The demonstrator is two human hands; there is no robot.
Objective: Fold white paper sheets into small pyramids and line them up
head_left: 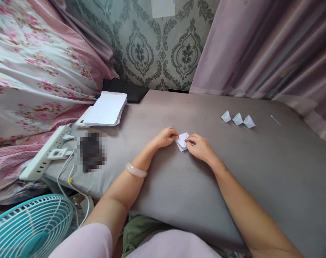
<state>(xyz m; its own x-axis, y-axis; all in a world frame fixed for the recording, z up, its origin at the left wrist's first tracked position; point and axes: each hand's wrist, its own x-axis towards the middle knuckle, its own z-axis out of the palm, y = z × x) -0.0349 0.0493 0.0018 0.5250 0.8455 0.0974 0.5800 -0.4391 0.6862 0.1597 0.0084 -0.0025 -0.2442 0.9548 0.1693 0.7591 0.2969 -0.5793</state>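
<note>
A small piece of folded white paper (182, 141) lies between my two hands on the grey-covered surface (195, 193). My left hand (166, 137) pinches its left corner between thumb and fingers. On the other side, my right hand (199, 146) grips the paper's right edge, with the fingers bent over it. Layers of the paper stand slightly apart at the lower edge. Farther right, three folded white paper shapes (237, 119) sit in a row with pointed tops.
At the back left a stack of white paper (106, 107) overlaps a black flat item (136, 92). A white power strip (46, 154) with plugs and cables runs along the left edge, near a blurred dark object (92, 152). A turquoise fan (36, 229) stands lower left. A thin stick (276, 120) lies far right.
</note>
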